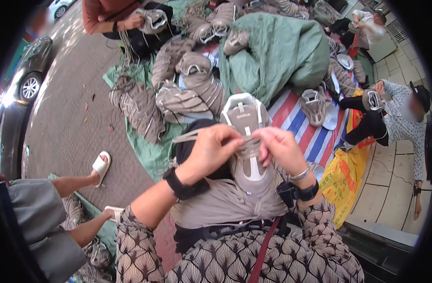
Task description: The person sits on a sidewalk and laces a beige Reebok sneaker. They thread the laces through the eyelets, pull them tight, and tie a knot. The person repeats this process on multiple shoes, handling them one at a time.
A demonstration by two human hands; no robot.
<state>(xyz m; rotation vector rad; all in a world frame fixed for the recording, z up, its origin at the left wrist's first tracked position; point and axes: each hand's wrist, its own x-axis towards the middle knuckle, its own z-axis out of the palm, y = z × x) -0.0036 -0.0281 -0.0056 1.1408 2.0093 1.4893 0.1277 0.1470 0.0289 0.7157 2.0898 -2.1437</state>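
Observation:
A grey and white sneaker (246, 141) stands toe-down on my lap, its heel pointing away from me. My left hand (211, 151) pinches a flat grey shoelace (187, 137) that runs off to the left of the shoe. My right hand (279, 148) grips the lace ends over the shoe's tongue, close to the left hand. Both wrists wear black bands, and a silver bracelet sits on the right one. Grey cloth covers my lap under the shoe.
Several bundles of grey sneakers (187, 89) lie on a green tarp (277, 52) and a striped sheet (301, 127) ahead. A seated person (400, 118) at right holds a shoe, another person (112, 16) works at the top. A sandalled leg (84, 177) lies left. A yellow bag (343, 177) sits right.

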